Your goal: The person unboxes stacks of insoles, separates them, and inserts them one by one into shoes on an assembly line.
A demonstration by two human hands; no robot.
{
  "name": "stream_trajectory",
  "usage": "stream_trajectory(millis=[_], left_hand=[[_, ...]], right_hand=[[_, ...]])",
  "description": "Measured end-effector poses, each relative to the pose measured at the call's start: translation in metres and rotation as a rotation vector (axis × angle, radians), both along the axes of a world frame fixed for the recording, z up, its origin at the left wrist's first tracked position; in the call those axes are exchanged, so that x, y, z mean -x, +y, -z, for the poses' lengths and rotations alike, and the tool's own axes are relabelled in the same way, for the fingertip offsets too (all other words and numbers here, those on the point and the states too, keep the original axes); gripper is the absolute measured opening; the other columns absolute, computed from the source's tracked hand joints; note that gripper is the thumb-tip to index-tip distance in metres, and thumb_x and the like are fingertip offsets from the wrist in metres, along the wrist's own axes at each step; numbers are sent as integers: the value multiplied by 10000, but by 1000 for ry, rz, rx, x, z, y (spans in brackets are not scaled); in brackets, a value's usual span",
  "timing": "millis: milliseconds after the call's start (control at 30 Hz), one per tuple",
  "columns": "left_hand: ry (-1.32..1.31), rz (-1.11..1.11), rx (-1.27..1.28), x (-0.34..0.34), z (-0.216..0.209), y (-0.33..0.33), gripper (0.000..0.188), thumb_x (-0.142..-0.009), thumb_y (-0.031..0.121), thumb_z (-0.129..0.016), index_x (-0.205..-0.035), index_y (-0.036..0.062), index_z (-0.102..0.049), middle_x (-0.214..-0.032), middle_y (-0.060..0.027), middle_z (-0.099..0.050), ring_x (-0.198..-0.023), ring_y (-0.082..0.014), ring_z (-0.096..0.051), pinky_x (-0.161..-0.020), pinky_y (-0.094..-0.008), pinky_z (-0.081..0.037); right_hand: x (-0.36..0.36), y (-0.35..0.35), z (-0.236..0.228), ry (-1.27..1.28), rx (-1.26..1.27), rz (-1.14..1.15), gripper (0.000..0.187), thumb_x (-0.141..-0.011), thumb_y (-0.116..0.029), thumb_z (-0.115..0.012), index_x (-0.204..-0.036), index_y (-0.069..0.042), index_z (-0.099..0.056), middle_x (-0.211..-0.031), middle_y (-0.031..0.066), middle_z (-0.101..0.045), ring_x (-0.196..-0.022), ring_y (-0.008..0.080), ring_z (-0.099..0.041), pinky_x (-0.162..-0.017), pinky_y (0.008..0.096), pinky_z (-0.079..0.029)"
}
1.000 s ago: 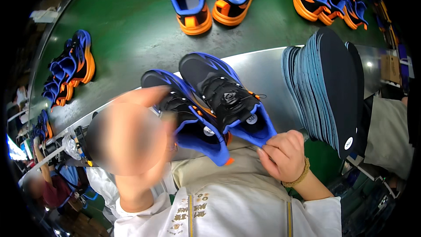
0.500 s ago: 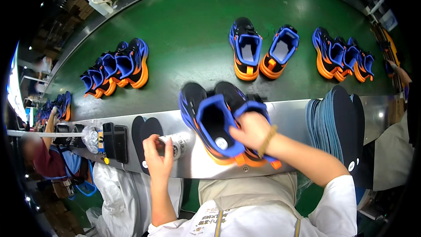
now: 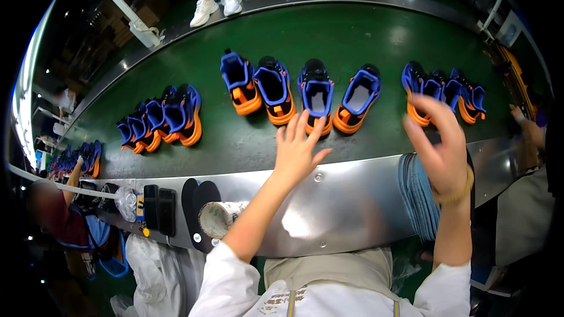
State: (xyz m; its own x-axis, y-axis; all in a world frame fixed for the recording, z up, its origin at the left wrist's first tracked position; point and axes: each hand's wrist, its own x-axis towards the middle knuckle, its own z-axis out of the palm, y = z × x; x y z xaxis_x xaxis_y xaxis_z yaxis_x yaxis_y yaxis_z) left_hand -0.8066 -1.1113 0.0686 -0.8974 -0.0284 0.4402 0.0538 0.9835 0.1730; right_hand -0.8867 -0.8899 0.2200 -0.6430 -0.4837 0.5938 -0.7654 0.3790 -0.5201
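My left hand (image 3: 296,149) reaches forward with fingers spread, its tips at the orange heel of a black, blue and orange sneaker (image 3: 317,97). To that shoe's right is a matching sneaker (image 3: 360,97); both show pale insides. Two more such sneakers, a dark-lined one (image 3: 273,85) and a tilted one (image 3: 239,82), sit just to the left. Over a stack of blue-edged insoles (image 3: 414,194), my right hand (image 3: 443,149) hovers with thumb and fingers apart, nothing visible in it. It partly hides the stack and the right-hand group of sneakers (image 3: 432,91).
Along the metal bench edge (image 3: 329,199) lie a roll of tape (image 3: 218,218), two black insoles (image 3: 191,199) and dark phone-like devices (image 3: 167,211). More sneakers (image 3: 182,114) line the green belt (image 3: 247,141) at left. White shoes (image 3: 204,10) stand beyond. Other people work at both sides.
The two sneakers at the bench edge now stand on the green belt, left of the other pair. My left hand has left the tape roll and moved forward; my right hand has moved right, without a shoe.
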Motion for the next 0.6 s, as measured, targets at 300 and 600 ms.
stream_trajectory(millis=[300, 600], left_hand=[[-409, 178, 83, 138, 30, 22, 472, -777, 395, -601, -1168, 160, -483, -834, -153, -565, -719, -310, -570, -659, -404, -440], [-275, 275, -430, 36, -23, 63, 426, -681, 411, -704, -683, 10, -561, -641, -195, -525, -617, -360, -529, -551, -412, -419]], right_hand=[[-91, 170, 38, -471, -508, 416, 625, -669, -258, -724, -1214, -56, -494, -1273, 280, -396, -1118, 409, -450, -908, 384, -391], [-77, 176, 36, -381, -466, 334, 579, -689, -247, -714, -1187, -32, -510, -1248, 275, -425, -1106, 395, -458, -907, 383, -394]])
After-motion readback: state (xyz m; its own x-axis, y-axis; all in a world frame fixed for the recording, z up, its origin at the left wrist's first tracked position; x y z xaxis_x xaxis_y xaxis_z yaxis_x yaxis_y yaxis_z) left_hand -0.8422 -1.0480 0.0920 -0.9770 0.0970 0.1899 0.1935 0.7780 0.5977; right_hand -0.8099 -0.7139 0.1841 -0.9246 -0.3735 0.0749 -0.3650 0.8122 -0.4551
